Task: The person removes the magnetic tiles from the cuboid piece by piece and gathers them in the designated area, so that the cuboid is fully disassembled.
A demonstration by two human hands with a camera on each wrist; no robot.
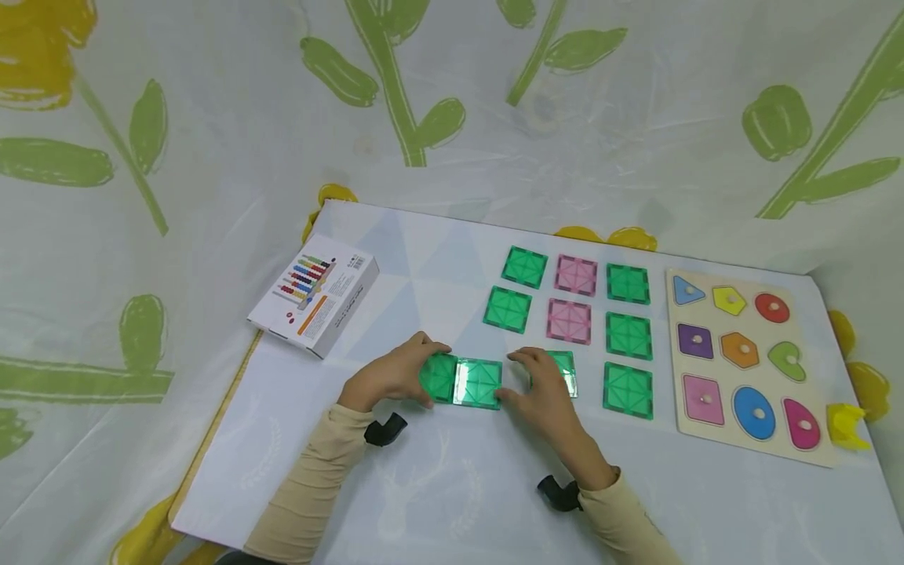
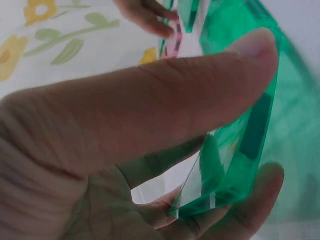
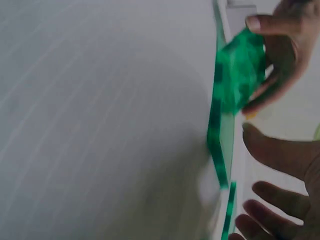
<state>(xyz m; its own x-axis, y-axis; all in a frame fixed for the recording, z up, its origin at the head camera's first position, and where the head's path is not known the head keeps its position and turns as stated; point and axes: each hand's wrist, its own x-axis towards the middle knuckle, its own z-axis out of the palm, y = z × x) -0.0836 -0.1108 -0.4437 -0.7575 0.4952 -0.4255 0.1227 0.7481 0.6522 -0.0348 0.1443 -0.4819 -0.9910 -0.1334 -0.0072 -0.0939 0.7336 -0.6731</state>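
My left hand grips a translucent green square tile, thumb on the near side and fingers on the far side. In the left wrist view that tile sits tilted between thumb and fingers. Just right of it lies a second green tile, their edges meeting in the head view. My right hand hovers with spread, bent fingers and nothing between them, its thumb right at the second tile's right edge. Partly hidden behind this hand is another green tile. The right wrist view shows the right hand beside the tiles.
Several green tiles and two pink tiles lie in rows beyond the hands. A wooden shape puzzle board stands at the right, a yellow piece at its corner. A white abacus box lies at the left of the table.
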